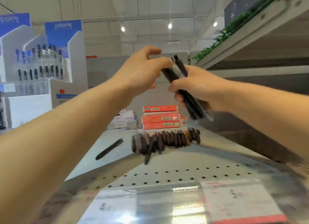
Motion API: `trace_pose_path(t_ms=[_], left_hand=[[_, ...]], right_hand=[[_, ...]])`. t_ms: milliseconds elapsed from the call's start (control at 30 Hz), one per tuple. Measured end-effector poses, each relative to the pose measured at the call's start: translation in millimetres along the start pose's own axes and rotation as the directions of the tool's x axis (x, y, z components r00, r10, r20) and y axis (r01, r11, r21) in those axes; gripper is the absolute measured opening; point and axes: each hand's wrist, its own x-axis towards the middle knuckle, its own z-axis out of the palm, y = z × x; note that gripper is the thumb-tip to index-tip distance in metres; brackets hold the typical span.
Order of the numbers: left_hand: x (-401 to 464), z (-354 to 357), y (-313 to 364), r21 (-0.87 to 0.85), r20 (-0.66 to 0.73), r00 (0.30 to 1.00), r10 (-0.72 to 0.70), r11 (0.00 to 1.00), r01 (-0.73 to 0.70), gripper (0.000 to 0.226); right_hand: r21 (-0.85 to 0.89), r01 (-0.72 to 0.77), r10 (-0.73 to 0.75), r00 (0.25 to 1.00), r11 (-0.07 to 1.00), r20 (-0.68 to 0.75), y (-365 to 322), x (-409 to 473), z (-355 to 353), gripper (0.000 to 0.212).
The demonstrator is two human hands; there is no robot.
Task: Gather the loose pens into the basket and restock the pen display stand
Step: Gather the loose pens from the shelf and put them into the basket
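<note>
Right hand is gripping a bundle of dark pens, fingers curled round it, raised above the shelf. Left hand is pinching the bundle's upper end. More pens are lying heaped near the shelf's middle, one single pen apart at left. Display stand is standing far left; its blue header writing is too blurred to read. Red boxes are sitting stacked behind the heap.

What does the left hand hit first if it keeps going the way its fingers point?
Almost at once, the bundle of black pens gripped in the right hand. The left hand points right toward the bundle's upper end, fingertips at or nearly touching it; motion blur hides whether there is contact.
</note>
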Motion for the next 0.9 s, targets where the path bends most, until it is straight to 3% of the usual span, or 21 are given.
trace_pose_path(t_ms=[67,133,267,333,467,567,667,900], left_hand=[[1.5,33.2,4.3,0.095,0.095,0.995,-0.019,0.995,0.01,0.035],[6.2,73.4,2.6,0.241,0.247,0.967,-0.063,0.971,0.002,0.032],[11.1,155.9,-2.3,0.485,0.499,0.833,-0.239,0.873,-0.041,0.075],[10.6,190.5,-6.8,0.592,0.555,0.778,-0.296,0.797,-0.12,0.079],[11.7,246.5,-6.9,0.704,0.664,0.596,-0.452,0.645,-0.297,0.042],[12.7,274.8,-9.4,0.7,0.712,0.492,-0.501,0.565,-0.437,0.039],[10.6,284.4,-19.2,0.701,0.712,0.46,-0.531,0.488,-0.52,0.046],[10.4,275.6,-24.7,0.697,0.713,0.497,-0.494,0.581,-0.421,0.048]], right_hand=[[-0.258,0.012,0.007,0.997,0.966,0.072,13.6,-17.5,-47.0,0.024],[-0.424,-0.035,0.108,0.983,0.905,0.148,34.8,-34.7,-88.0,0.024],[-0.641,-0.142,0.37,0.899,0.754,0.236,93.7,-65.3,-144.9,0.022],[-0.728,-0.114,0.437,0.857,0.676,0.272,121.6,-77.2,-164.4,0.032],[-0.749,-0.043,0.513,0.754,0.662,0.41,167.7,-87.1,-190.8,0.036],[-0.761,-0.001,0.539,0.706,0.649,0.459,189.7,-81.7,-200.1,0.036],[-0.769,0.05,0.542,0.679,0.638,0.494,208.3,-72.2,-196.8,0.041],[-0.802,0.075,0.632,0.575,0.592,0.52,235.7,-65.6,-176.4,0.058]])
